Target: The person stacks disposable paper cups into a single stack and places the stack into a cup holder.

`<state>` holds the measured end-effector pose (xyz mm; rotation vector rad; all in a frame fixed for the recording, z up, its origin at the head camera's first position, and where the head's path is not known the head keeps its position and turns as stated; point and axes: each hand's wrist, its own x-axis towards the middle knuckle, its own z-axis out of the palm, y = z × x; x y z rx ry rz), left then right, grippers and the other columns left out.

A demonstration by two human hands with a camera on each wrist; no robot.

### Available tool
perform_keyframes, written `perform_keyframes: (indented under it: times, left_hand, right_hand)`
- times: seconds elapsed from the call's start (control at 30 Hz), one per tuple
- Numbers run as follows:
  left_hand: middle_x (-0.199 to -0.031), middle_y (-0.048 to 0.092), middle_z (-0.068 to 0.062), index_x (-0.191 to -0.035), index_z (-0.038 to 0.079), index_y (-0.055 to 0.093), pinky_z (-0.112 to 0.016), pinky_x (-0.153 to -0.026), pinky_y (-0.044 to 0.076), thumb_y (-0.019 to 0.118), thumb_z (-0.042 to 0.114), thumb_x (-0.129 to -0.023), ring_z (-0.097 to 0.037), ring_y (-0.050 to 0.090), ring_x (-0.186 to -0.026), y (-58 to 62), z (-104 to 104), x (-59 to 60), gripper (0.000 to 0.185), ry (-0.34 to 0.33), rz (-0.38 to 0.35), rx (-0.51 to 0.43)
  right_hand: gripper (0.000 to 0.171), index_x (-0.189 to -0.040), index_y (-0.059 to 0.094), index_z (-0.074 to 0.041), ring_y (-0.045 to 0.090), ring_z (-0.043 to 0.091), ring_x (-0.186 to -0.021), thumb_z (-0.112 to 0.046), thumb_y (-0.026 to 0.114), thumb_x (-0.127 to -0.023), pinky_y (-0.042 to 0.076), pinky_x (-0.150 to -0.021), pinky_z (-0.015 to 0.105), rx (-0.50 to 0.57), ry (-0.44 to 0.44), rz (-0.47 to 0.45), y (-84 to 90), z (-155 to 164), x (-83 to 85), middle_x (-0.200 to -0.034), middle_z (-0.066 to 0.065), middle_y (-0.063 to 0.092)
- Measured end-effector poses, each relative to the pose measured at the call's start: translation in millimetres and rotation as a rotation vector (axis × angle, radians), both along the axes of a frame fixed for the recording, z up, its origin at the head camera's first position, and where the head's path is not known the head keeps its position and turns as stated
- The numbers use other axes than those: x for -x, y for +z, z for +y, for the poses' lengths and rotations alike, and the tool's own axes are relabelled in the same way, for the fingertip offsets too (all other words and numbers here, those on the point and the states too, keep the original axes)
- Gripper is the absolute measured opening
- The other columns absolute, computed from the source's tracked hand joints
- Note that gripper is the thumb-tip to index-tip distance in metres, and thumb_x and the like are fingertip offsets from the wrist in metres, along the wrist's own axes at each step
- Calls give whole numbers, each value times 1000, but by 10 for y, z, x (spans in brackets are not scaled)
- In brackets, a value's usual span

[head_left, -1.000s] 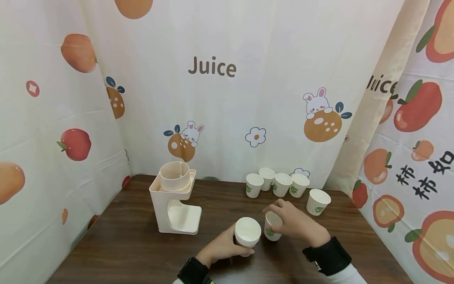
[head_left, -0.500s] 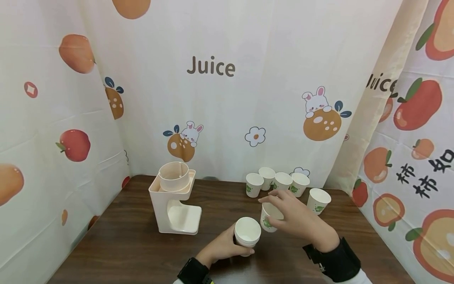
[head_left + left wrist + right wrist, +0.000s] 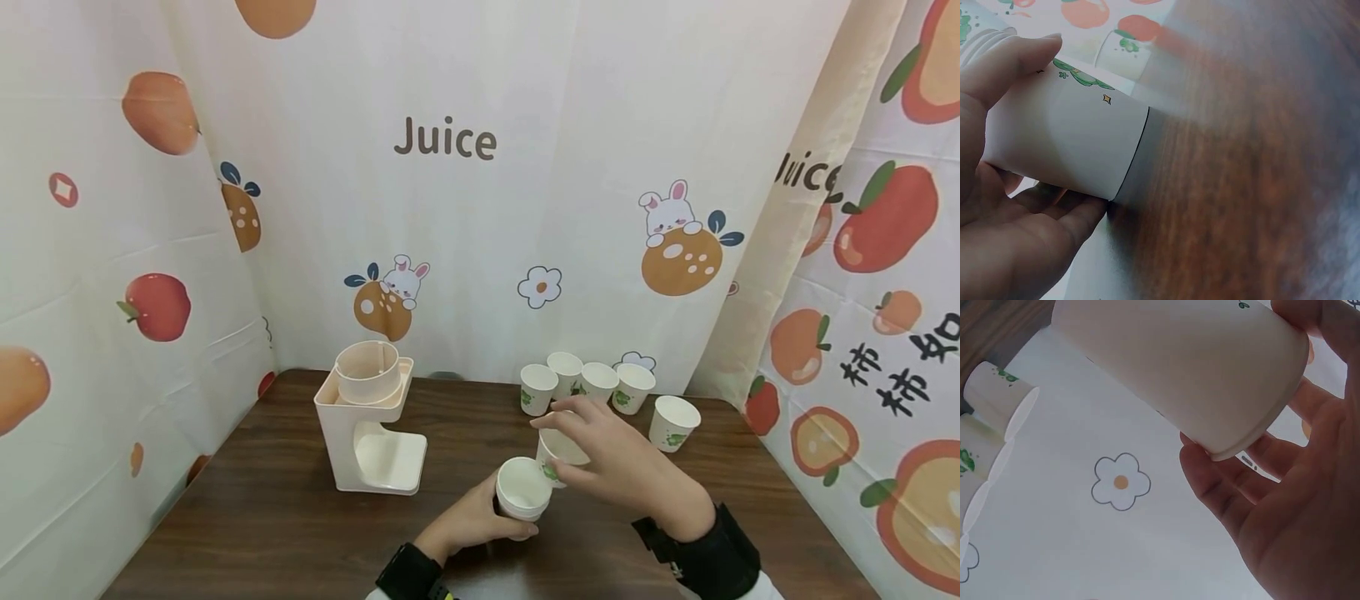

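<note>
The word "Juice" (image 3: 446, 138) is printed on the back curtain, and again, partly cut off, on the right curtain beside 4 dark Chinese characters (image 3: 897, 371).

The left hand (image 3: 468, 521) wraps its grip around a stack of paper cups (image 3: 522, 492) standing on the dark wooden surface (image 3: 285, 517); the top cup looks empty. The left wrist view shows what the head view hides: a green print with small stars on that cup's wall.

The right hand (image 3: 615, 462) holds a single paper cup (image 3: 557, 454), fingers curled about its rim, lifted and tilted just beside the stack. The right wrist view shows its plain underside.

5 more empty cups (image 3: 592, 387) stand near the back, and a cream cup dispenser (image 3: 369, 421) stands to the left.
</note>
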<state>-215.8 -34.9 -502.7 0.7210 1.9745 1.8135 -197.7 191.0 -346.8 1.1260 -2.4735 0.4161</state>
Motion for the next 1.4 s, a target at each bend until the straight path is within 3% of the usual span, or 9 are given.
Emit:
perform_keyframes:
  times: [0.33,0.6,1.17,1.4]
  left_hand:
    - [-126,57,2,-146,23,40,-42,-97,41,81,17,-83,-18,55,-113,6,-19,6,75,-8,-7,25]
    - [-126,57,3,-149,23,37,-41,-98,40,81,16,-83,-17,55,-113,19,-15,13,79,0,-4,38]
    - [-132,54,-4,-153,17,34,-38,-92,46,81,19,-84,-18,56,-111,24,-25,-5,84,13,-35,57]
    - [-133,54,-7,-151,16,36,-34,-91,47,79,17,-86,-17,57,-112,17,-47,-6,78,-25,-24,31]
  right_hand:
    - [42,-127,64,-29,52,17,-115,-22,74,-87,51,-85,35,-9,84,-34,-75,-191,-53,-130,-3,54]
    - [38,-126,64,-29,51,17,-118,-24,74,-89,52,-84,34,-5,93,-105,-182,-242,-39,-131,-2,54]
    - [39,-128,65,-26,54,20,-116,-27,76,-91,51,-88,39,-65,105,-147,-449,-325,-3,-129,3,56]
    - [37,-129,66,-21,53,23,-116,-29,74,-93,50,-89,40,-65,108,-221,-545,-340,21,-129,3,56]
